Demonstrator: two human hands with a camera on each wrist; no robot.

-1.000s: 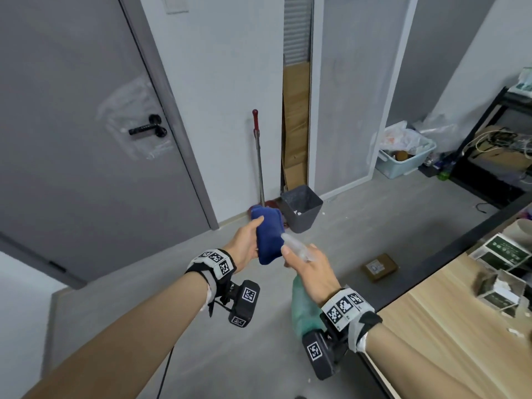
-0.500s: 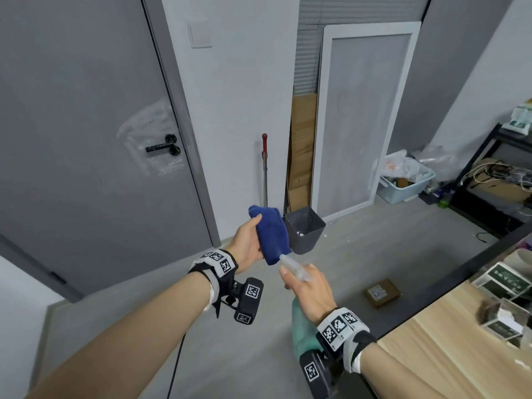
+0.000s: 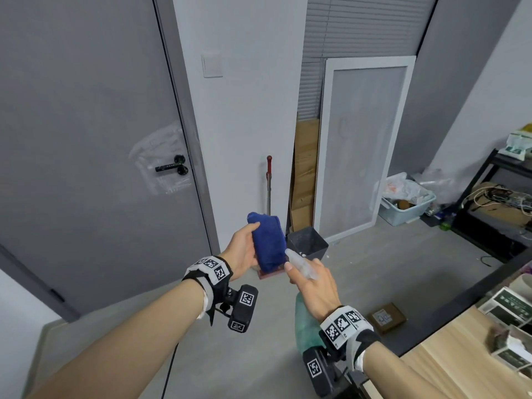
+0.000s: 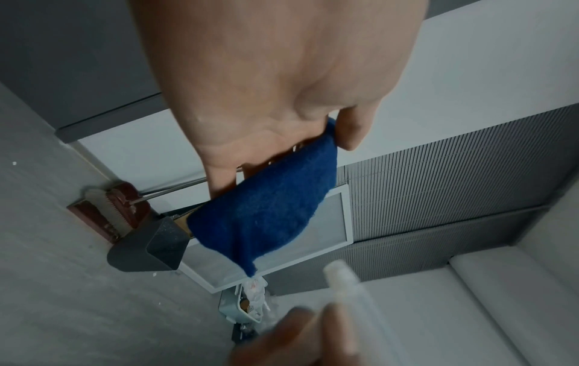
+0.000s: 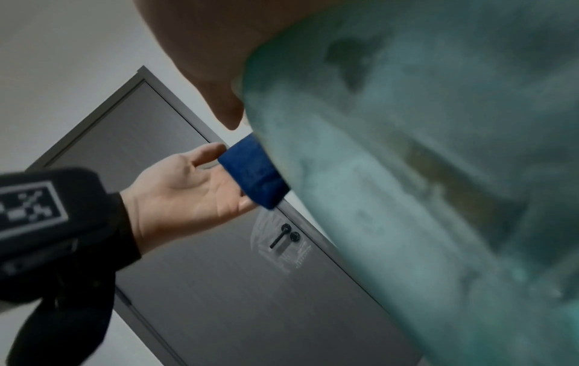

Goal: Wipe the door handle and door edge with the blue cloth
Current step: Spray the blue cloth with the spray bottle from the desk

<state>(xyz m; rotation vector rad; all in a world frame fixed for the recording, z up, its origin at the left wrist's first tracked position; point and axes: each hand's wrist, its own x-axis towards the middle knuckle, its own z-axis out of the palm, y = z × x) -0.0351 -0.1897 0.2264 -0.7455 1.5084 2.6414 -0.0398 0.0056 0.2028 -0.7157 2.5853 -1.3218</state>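
Note:
My left hand (image 3: 243, 249) holds the folded blue cloth (image 3: 267, 243) upright in mid-air, thumb over its top edge; the left wrist view shows the cloth (image 4: 266, 213) against my palm. My right hand (image 3: 312, 279) grips a green spray bottle (image 3: 305, 326) by its clear nozzle (image 3: 299, 262), which points at the cloth from a few centimetres away. The bottle (image 5: 423, 185) fills the right wrist view. The grey door (image 3: 86, 139) is shut at the left, and its black handle (image 3: 169, 167) sits near the door edge (image 3: 184, 133), well away from both hands.
A dark bin (image 3: 307, 244) and a red-handled broom (image 3: 269, 185) stand by the white wall behind my hands. A framed screen panel (image 3: 362, 145) leans further right, with a light-blue crate (image 3: 408, 208) and a black shelf (image 3: 501, 208). A wooden table (image 3: 460, 364) lies at the lower right.
The head view has tilted up, showing more of the door and wall. My hands stay together, with the nozzle close to the cloth.

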